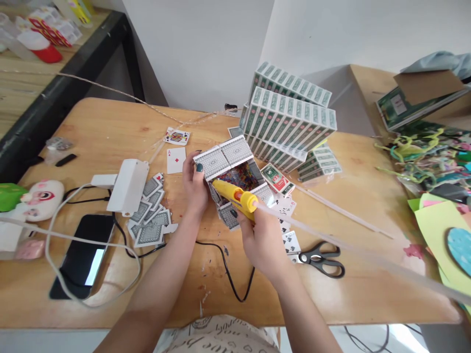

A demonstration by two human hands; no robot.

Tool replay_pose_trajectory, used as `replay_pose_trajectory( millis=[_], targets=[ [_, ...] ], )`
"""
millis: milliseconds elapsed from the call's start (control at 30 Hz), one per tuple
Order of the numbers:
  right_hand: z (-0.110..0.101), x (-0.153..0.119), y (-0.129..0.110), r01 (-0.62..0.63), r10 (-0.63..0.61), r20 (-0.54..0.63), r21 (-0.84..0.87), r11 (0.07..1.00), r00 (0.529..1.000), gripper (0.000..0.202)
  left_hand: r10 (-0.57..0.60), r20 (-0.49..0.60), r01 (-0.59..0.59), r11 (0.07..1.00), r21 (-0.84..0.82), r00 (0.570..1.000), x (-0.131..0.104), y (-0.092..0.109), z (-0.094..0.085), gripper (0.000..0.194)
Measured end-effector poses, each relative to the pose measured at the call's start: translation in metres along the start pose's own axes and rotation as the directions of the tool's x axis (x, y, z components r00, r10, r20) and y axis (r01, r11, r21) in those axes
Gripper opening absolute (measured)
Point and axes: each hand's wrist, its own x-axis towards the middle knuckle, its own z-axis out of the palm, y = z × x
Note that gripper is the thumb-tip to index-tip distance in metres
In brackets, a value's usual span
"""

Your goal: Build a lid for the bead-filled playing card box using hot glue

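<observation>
My right hand (259, 235) is wrapped round a yellow glue gun (235, 193), with a long clear glue stick (331, 240) trailing from its back end. The gun's front lies over a box built of playing cards (226, 157), patterned grey and white, with an open middle. My left hand (195, 184) grips this card box at its left side, thumb on the top face. Where the nozzle touches is hidden. Loose playing cards (150, 220) lie face down left of my left wrist. An ace of diamonds (176, 161) and a face card (177, 136) lie beyond it.
Stacked green card packs (290, 120) stand at the back. Black-handled scissors (322, 258) and a spare glue stick (346, 211) lie right. A phone (84, 255), white power strip (128, 189) and cables are left. A black cord (230, 274) loops in front.
</observation>
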Motion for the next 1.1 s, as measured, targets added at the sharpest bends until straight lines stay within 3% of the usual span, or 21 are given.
replay_pose_trajectory(
  millis=[133, 300, 400, 567, 900, 1100],
  targets=[
    [0.004, 0.000, -0.002, 0.049, -0.050, -0.005, -0.122, 0.991, 0.999, 0.031, 0.022, -0.005, -0.022, 0.998, -0.057, 1.000, 0.000, 0.004, 0.002, 0.026],
    [0.005, -0.003, 0.000, 0.206, -0.203, 0.037, -0.220, 0.954, 0.979, 0.035, -0.001, -0.024, -0.001, 0.999, -0.051, 1.000, -0.001, 0.012, 0.004, 0.025],
    [0.000, -0.005, 0.005, 0.254, -0.247, 0.060, -0.221, 0.942, 0.967, 0.036, 0.004, -0.029, -0.005, 0.999, -0.033, 1.000, 0.000, 0.011, 0.003, 0.025],
    [-0.001, -0.003, 0.009, 0.229, -0.240, -0.015, -0.250, 0.941, 0.971, 0.035, 0.030, -0.031, -0.030, 1.000, 0.004, 0.999, 0.001, 0.010, 0.002, 0.023],
    [-0.006, -0.006, 0.006, 0.389, -0.375, 0.104, -0.280, 0.878, 0.921, 0.034, 0.006, -0.043, -0.007, 1.000, -0.016, 0.999, 0.000, 0.020, 0.005, 0.020],
    [-0.008, -0.003, 0.015, 0.288, -0.292, 0.011, -0.197, 0.937, 0.956, 0.031, 0.012, -0.065, -0.011, 1.000, 0.023, 0.998, 0.002, 0.012, 0.002, 0.021]
  ],
)
